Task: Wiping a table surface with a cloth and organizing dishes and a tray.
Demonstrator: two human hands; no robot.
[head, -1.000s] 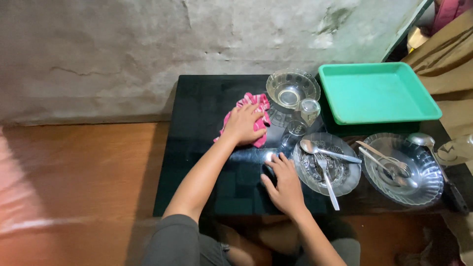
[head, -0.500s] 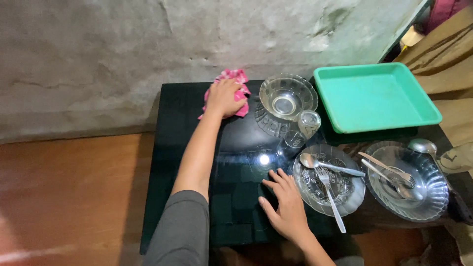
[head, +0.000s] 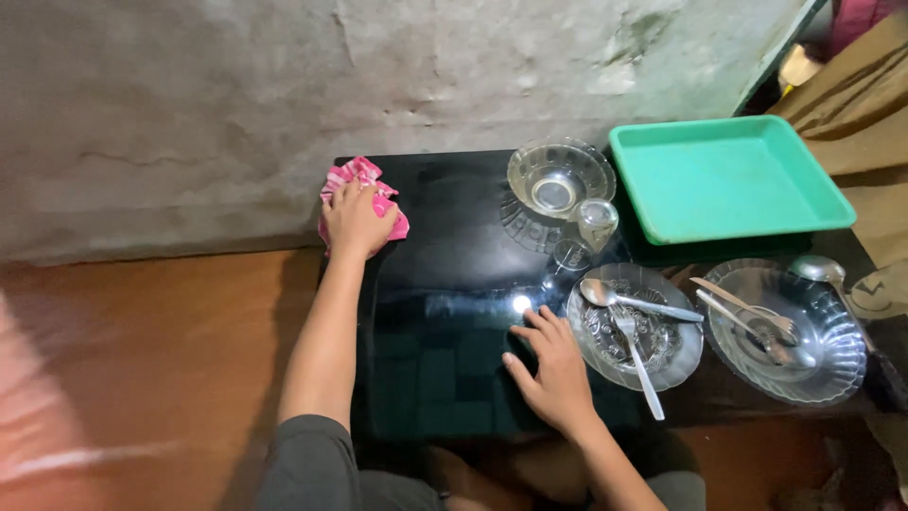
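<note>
Pressing down at the far left corner of the black table (head: 445, 350), a pink cloth (head: 355, 180) is pinned flat under the left hand (head: 357, 220), close to the wall and right at the table's edge. The fingers are spread over the bunched fabric rather than curled round it, so the cloth is held by pressure from the palm and not pinched; that flat hold suits rubbing the glossy surface. The right hand (head: 553, 374) is laid open on the tabletop, fingers splayed, nothing grasped, apparently for support while the other arm is stretched out. Its fingertips are just beside a clear glass plate (head: 686, 345) on which a spoon (head: 629, 301) and a fork (head: 636, 355) are resting. Further right, a second glass plate (head: 832, 341) with cutlery is seen. Behind them, a glass bowl (head: 560, 175) and a drinking glass (head: 598, 222) are crowded together near a green tray (head: 728, 180), leaving the left part bare.
</note>
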